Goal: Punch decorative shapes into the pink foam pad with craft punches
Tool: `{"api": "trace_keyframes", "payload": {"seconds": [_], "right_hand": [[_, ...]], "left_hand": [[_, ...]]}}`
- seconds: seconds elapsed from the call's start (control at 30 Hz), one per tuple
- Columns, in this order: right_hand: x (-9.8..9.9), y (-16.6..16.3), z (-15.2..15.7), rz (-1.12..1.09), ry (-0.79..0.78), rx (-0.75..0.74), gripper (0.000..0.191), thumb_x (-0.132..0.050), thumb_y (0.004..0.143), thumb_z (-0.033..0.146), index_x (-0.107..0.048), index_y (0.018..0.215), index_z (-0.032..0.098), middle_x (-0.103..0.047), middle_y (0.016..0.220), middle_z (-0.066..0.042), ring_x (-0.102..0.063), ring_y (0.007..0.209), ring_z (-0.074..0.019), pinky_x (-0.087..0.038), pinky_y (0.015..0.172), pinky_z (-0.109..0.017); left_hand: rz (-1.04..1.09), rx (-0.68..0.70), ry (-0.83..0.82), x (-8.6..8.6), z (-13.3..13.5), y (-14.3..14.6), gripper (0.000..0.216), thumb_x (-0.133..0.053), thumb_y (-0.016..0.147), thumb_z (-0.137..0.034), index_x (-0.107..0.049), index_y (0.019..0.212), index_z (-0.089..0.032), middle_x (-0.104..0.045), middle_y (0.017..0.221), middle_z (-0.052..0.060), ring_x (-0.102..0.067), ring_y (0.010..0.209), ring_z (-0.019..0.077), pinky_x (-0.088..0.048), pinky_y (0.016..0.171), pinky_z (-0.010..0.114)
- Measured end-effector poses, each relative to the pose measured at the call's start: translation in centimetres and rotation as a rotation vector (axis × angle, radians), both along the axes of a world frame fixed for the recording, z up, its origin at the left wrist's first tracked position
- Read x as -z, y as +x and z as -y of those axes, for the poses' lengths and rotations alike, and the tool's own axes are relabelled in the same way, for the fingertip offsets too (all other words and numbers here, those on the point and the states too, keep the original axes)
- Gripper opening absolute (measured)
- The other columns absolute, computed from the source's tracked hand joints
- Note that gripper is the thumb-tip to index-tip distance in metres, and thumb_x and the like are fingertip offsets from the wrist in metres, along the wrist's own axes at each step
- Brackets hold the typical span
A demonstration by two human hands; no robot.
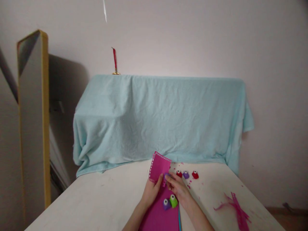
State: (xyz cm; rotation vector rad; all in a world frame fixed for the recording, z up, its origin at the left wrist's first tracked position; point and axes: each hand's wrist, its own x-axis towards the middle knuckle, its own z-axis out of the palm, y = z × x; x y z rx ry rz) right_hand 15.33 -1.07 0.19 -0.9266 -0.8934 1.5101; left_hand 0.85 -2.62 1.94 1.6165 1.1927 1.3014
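A small magenta paper card (159, 167) is raised over the table, with rows of punched holes along its left and top edges. My left hand (151, 191) grips the card's lower part, thumb on top. In my right hand (178, 188) a purple craft punch (166, 175) is held at the card's lower right edge; the fingers partly cover it. Below both hands lies a larger magenta sheet (156, 215). On that sheet sit a purple punch (166, 204) and a green punch (173, 201), side by side.
Beyond my right hand stand a red punch (179, 173), another purple punch (185, 174) and a second red punch (195, 175). Magenta paper strips (238, 210) lie at the right, with tiny scraps scattered nearby. A light blue cloth (163, 118) drapes behind the white table (103, 199).
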Motion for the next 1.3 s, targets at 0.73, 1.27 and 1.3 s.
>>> {"api": "trace_keyframes", "payload": {"seconds": [0.73,1.27,1.3], "right_hand": [[0.2,-0.2,0.0,-0.107,-0.044,-0.030,0.037,-0.086,0.061,0.040,-0.070,0.087,0.021,-0.067,0.072,0.000,-0.056,0.058,-0.0114,-0.039,0.055,-0.023],[0.3,-0.1,-0.5,-0.113,-0.045,0.005,0.034,-0.087,0.060,0.040,-0.071,0.081,0.019,-0.069,0.074,-0.001,-0.056,0.058,-0.0109,-0.041,0.055,-0.022],[0.3,0.0,-0.7,-0.103,-0.031,0.000,0.035,-0.087,0.060,0.040,-0.072,0.083,0.018,-0.069,0.075,-0.002,-0.056,0.058,-0.0107,-0.041,0.055,-0.022]], "left_hand": [[0.088,0.069,-0.082,0.9,-0.9,-0.2,0.053,-0.046,0.087,-0.062,-0.066,0.095,-0.014,-0.070,0.082,0.008,-0.063,0.081,0.0227,-0.050,0.079,0.035],[0.141,0.143,-0.141,1.3,-1.3,-0.5,0.053,-0.047,0.087,-0.061,-0.064,0.091,-0.011,-0.066,0.073,0.006,-0.057,0.060,0.0169,-0.046,0.060,0.029],[0.137,0.139,-0.142,1.2,-1.4,-0.7,0.053,-0.048,0.087,-0.061,-0.064,0.091,-0.011,-0.067,0.074,0.006,-0.058,0.061,0.0176,-0.047,0.062,0.029]]}}
